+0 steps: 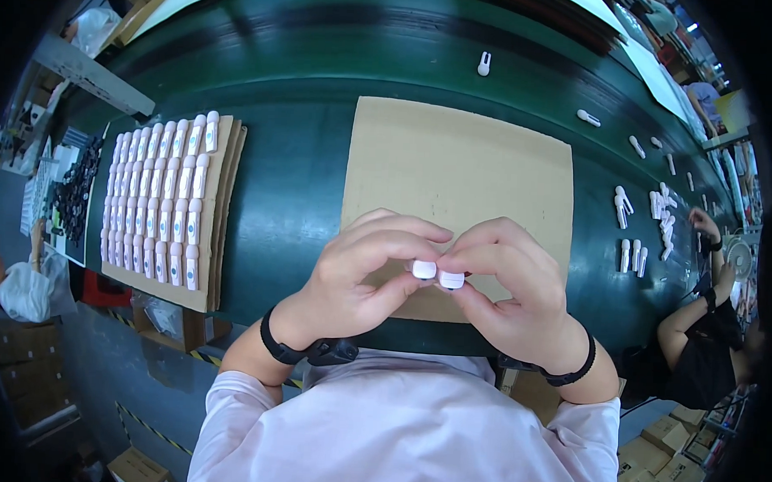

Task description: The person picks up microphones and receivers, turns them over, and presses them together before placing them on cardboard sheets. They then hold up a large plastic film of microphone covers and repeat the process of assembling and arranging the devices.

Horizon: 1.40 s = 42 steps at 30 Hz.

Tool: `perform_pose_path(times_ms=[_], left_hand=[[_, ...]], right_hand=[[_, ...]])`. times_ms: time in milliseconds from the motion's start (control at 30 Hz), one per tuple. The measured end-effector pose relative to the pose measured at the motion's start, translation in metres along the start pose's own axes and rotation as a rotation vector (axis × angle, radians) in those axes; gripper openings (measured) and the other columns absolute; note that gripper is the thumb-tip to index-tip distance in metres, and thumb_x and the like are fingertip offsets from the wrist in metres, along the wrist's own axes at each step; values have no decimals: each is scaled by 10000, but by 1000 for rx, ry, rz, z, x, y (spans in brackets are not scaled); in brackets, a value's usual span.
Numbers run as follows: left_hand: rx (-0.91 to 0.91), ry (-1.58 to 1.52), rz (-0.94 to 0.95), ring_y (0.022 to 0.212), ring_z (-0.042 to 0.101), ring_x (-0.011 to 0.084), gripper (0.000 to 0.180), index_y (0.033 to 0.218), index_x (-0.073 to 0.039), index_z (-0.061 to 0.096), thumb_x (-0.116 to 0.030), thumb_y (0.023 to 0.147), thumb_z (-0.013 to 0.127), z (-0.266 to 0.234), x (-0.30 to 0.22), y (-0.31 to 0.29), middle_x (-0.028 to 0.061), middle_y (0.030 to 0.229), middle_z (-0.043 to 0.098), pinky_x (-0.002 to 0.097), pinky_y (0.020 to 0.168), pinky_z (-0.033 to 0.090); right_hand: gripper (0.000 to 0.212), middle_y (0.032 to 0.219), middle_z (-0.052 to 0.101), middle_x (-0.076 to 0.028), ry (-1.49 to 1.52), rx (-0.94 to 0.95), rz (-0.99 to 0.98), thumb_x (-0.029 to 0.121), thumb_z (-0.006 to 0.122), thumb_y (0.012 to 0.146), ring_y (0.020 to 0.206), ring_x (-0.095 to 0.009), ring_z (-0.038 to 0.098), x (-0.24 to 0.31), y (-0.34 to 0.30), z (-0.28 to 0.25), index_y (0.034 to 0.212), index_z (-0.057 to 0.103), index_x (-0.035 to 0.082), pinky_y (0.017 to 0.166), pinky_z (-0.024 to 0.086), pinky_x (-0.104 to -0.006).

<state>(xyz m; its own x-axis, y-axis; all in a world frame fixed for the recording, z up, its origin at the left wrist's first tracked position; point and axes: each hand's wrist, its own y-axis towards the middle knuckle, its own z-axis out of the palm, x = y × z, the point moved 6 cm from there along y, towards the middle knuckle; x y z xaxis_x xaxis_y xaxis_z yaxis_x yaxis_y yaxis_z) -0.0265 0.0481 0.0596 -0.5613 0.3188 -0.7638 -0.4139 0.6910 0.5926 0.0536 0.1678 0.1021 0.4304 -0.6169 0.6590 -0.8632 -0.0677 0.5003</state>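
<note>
Over the near part of a flat cardboard sheet (457, 167), my two hands meet. Between the thumb and fingers of my left hand (351, 269) is a small white piece (423, 269) with a dark spot at its lower edge. My right hand (525, 284) pinches a similar white piece (451, 281) right beside it. The two pieces touch or nearly touch, their ends facing me. Fingers hide the rest of them, so I cannot tell whether they are joined.
Rows of pale pink wand-shaped devices (151, 220) lie on stacked cardboard at the left. Dark small parts (77, 188) are heaped beyond them. Loose devices (663, 212) lie on the green belt (296, 144) at right, near a co-worker's arm (694, 311). One device (484, 64) lies farther off.
</note>
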Motion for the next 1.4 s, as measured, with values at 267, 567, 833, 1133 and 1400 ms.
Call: perform_pose_path(times_ms=[267,567,833,1133,1400], left_hand=[[-127,88,51,767,595,235,361,975,-71,588,80,660,675,3,-3,-10,77,940,684,303,650,475],[-150,43,-7,744,591,221,354,922,-55,536,91,640,695,12,-4,-12,98,873,687,312,633,482],[-112,66,27,754,591,222,315,908,-45,541,85,666,696,13,-5,-9,101,863,679,312,638,490],[-140,-11,-74,789,581,223,295,923,-36,546,90,691,677,10,1,-15,103,888,664,308,665,499],[-116,3,-41,812,579,224,309,949,-34,534,105,700,651,6,5,-19,104,895,669,310,685,492]], right_hand=[[239,833,599,-84,230,-146,170,-35,748,694,752,-194,589,-10,-8,12,895,638,31,624,471,-268],[218,766,586,-79,130,-209,35,31,773,673,670,-205,565,0,-13,7,837,628,28,547,441,-296],[240,797,594,-83,87,-223,-68,68,786,673,674,-194,561,-1,-18,5,849,628,25,556,433,-301],[313,858,620,-99,167,-101,52,-6,740,685,740,-233,602,0,-11,1,962,597,27,651,467,-309],[327,878,628,-101,102,-63,-50,-65,690,678,770,-250,617,2,-9,4,972,582,29,675,475,-329]])
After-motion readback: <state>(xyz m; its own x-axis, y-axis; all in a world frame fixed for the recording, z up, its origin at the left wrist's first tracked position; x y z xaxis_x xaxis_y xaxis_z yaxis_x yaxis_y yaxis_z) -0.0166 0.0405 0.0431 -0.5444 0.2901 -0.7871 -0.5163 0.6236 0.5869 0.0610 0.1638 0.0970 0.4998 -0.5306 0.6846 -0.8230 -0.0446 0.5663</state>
